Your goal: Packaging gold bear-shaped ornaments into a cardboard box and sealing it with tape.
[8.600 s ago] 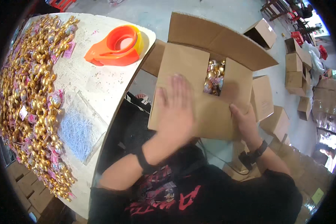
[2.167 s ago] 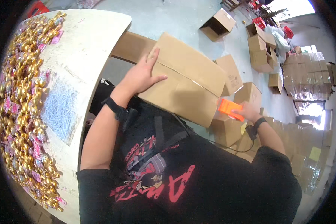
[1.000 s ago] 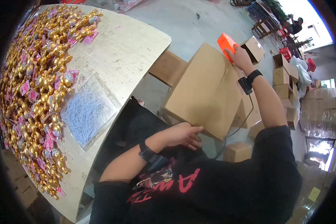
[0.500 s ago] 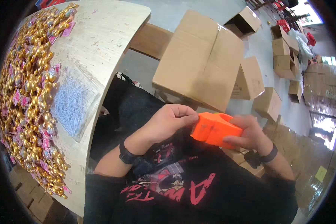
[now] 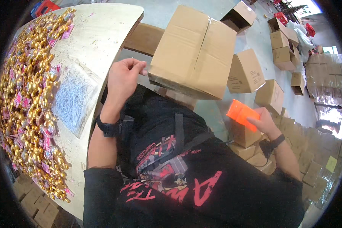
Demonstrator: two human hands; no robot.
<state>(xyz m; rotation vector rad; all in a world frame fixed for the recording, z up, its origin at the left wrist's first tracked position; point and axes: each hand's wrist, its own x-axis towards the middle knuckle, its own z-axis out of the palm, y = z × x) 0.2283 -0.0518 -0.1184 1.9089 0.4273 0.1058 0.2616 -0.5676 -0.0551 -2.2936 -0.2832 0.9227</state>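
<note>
My right hand (image 5: pixel 265 122) is closed round a bright orange plastic tool (image 5: pixel 242 112) that looks like a hand-held tape dispenser, held off to the right of my lap. Well apart from it, my left hand (image 5: pixel 123 78) is raised beside the left corner of a large closed cardboard box (image 5: pixel 190 57). Its thumb and forefinger are pinched together; anything between them is too small to make out. The box lies in front of me with its flap seam running along the top.
On the left, a pale table (image 5: pixel 98 30) carries a heap of gold ornaments (image 5: pixel 26 95) with pink tags and a clear bag of light blue strings (image 5: pixel 72 102). Beyond the large box stand several cardboard boxes (image 5: pixel 246 70). Stacked cartons (image 5: pixel 325 76) line the right side.
My hands have moved apart: the left has gone left and up to the box corner, the right has shifted right with the orange dispenser. The view has shifted slightly.
</note>
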